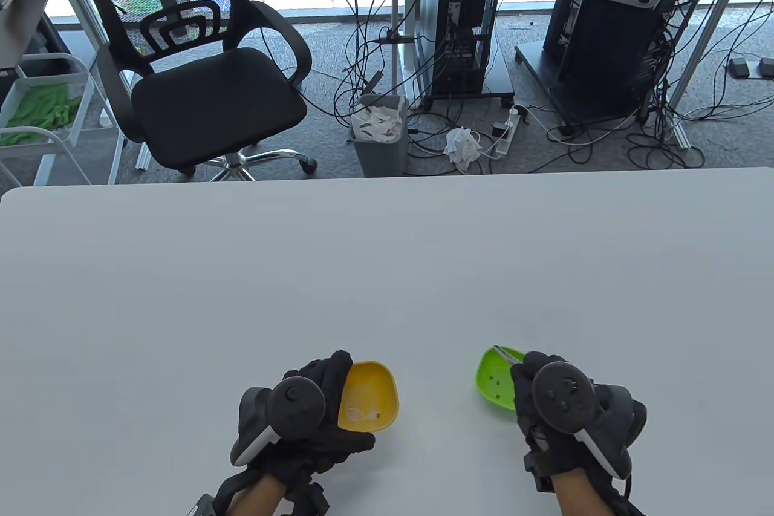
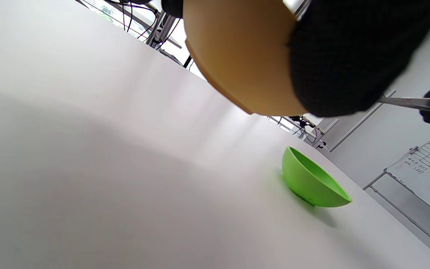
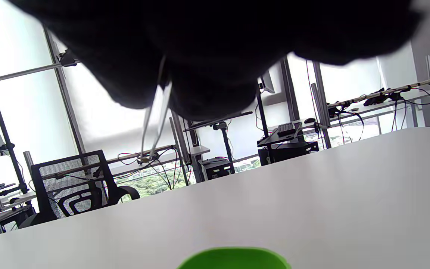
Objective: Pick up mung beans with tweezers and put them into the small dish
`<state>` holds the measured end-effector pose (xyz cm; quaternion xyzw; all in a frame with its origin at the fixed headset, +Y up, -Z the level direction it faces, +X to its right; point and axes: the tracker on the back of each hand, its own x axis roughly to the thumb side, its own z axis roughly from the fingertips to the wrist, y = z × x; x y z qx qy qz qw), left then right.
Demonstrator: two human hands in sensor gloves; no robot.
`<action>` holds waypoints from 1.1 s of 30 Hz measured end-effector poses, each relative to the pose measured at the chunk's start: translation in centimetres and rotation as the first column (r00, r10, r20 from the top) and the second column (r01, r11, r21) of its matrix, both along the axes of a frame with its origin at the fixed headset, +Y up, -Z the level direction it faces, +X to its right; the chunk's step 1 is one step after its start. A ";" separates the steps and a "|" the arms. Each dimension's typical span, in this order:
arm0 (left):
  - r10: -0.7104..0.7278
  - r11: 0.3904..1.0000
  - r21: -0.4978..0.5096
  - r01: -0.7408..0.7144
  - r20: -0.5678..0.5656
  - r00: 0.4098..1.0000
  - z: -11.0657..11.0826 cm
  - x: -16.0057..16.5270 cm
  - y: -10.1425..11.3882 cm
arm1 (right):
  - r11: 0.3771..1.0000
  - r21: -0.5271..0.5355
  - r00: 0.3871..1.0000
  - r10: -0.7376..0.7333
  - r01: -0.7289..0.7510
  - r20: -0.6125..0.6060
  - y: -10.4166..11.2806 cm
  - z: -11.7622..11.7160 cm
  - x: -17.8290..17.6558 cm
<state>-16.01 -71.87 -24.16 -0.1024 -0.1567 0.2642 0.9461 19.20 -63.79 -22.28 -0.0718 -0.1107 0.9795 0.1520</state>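
My left hand (image 1: 320,401) grips a yellow dish (image 1: 370,394) by its left rim and holds it tilted; the left wrist view shows its underside (image 2: 245,56) lifted off the table. One dark bean (image 1: 378,415) lies in it. My right hand (image 1: 544,401) pinches metal tweezers (image 1: 505,354) that point up-left over a green dish (image 1: 494,384) holding several small beans. The green dish stands on the table in the left wrist view (image 2: 312,183). In the right wrist view the tweezers (image 3: 155,123) hang above the green rim (image 3: 233,259), tips close together; whether they hold a bean is unclear.
The white table (image 1: 387,274) stretches far beyond both dishes. Its far edge (image 1: 387,177) has an office chair (image 1: 205,74), a bin (image 1: 380,135) and computer towers behind it on the floor.
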 end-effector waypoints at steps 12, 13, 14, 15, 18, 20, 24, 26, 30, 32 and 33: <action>-0.010 1.000 -0.004 0.010 -0.007 1.000 0.0 -0.1 -0.1 | 0.998 -0.051 0.999 -0.031 0.032 0.027 -3.9 -0.2 1.7; -0.010 1.000 -0.005 0.010 -0.007 1.000 0.0 -0.1 -0.2 | 0.998 -0.057 0.999 -0.036 0.037 0.025 -4.0 -0.2 1.7; -0.009 1.000 -0.007 0.009 -0.007 1.000 0.0 -0.1 -0.2 | 0.998 -0.055 0.999 -0.040 0.041 0.026 -4.1 -0.1 1.8; -0.008 1.000 -0.007 0.008 -0.008 1.000 0.0 -0.1 -0.1 | 0.998 -0.053 0.999 -0.039 0.041 0.026 -4.1 -0.1 1.8; -0.006 1.000 -0.007 0.006 -0.005 1.000 0.0 -0.1 -0.2 | 0.998 -0.052 0.999 -0.043 0.044 0.024 -4.2 -0.1 1.7; -0.008 1.000 -0.008 0.008 -0.003 1.000 0.1 0.0 -0.2 | 0.997 -0.056 0.999 -0.044 0.045 0.023 -4.2 -0.1 1.7; -0.007 1.000 -0.006 0.007 -0.001 1.000 0.1 0.0 -0.2 | 0.997 -0.058 0.999 -0.046 0.047 0.022 -4.4 -0.1 1.6; -0.004 1.000 -0.003 0.004 -0.002 1.000 0.1 0.0 -0.2 | 0.997 -0.062 0.999 -0.045 0.046 0.020 -4.4 -0.1 1.6; -0.007 1.000 -0.003 0.007 -0.001 1.000 0.1 0.0 -0.2 | 0.997 -0.059 0.999 -0.046 0.047 0.020 -4.4 0.0 1.6; -0.007 1.000 -0.004 0.007 -0.001 1.000 0.1 0.0 -0.2 | 0.997 -0.064 0.999 -0.048 0.049 0.019 -4.4 0.0 1.6; -0.007 1.000 -0.005 0.007 0.000 1.000 0.1 0.0 -0.2 | 0.997 -0.058 0.999 -0.050 0.051 0.020 -4.4 0.0 1.6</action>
